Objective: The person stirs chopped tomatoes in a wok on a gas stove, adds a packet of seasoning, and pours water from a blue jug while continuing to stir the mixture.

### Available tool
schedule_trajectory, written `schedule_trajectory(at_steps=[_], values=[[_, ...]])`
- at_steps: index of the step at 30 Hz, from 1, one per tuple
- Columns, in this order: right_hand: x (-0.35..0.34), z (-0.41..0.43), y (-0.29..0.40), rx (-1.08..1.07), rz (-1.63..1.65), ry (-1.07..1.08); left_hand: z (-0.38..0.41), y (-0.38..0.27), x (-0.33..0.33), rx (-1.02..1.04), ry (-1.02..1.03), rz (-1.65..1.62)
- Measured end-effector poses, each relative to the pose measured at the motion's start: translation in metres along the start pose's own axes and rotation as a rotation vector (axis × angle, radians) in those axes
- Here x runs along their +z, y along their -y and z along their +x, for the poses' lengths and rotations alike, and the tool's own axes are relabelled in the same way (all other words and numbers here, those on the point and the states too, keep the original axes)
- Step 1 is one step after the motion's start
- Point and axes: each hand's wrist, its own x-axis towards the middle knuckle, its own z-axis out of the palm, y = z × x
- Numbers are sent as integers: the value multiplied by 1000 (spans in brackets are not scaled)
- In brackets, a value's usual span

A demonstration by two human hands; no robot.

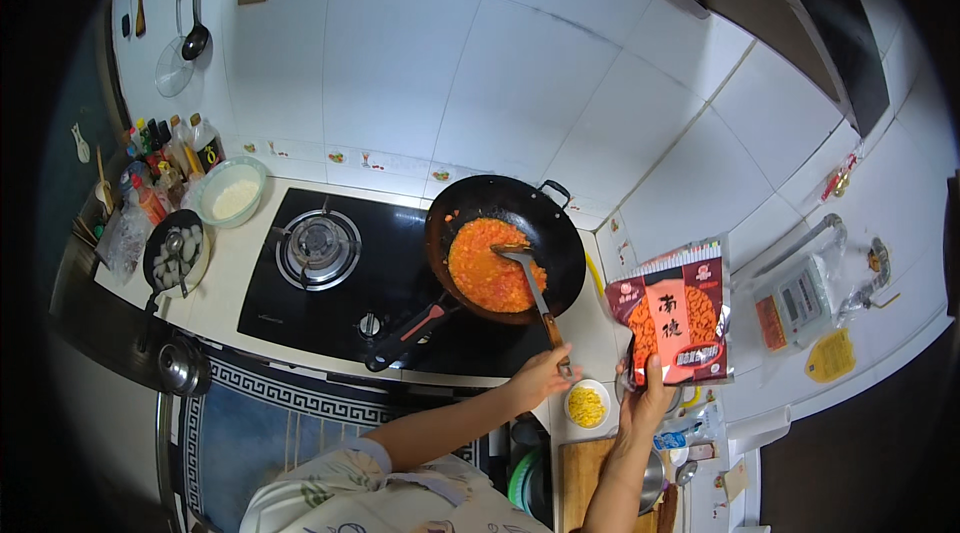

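Note:
My left hand (pixel 538 383) holds the end of the wooden handle of a metal spatula (pixel 536 289), thumb across it. The spatula's blade rests in a chunky orange-red tomato mixture (pixel 487 263) inside a black wok (pixel 559 255) on the right side of the stove. To the right of the wok, my right hand (pixel 646 398) grips the lower edge of a dark red seasoning packet (pixel 675 315) with its printed front facing up. Between the two hands, a small white bowl of yellow bits (pixel 586 407) stands on the counter.
The black gas stove (pixel 262 293) has an uncovered left burner (pixel 319 240). Left of it are a pale green bowl of white grains (pixel 234 191), a dark pan (pixel 154 251) with a ladle, and several sauce bottles (pixel 176 146). A wooden cutting board (pixel 585 480) lies at lower right.

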Motion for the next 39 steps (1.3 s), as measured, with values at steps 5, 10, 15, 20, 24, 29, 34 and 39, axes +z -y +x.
schedule_trajectory(at_steps=[5, 10, 15, 20, 24, 29, 34, 39], values=[[12, 39, -2, -56, -206, -52, 0, -11, 1, 212, -68, -39], [20, 74, -9, -188, -558, -36, -85, -37, -16, 119, -16, 102], [29, 104, -29, -270, -721, 94, -158, -49, -26, 123, -17, 162], [32, 115, -41, -287, -758, 142, -194, -52, -24, 174, -41, 232], [39, 115, -38, -270, -794, 192, -203, -47, -21, 225, -113, 210], [26, 123, -44, -335, -889, 252, -206, -44, -17, 267, -117, 220], [33, 118, -41, -344, -859, 264, -208, -40, -16, 284, -125, 231], [29, 118, -40, -314, -842, 289, -209, -39, -15, 287, -122, 219]])
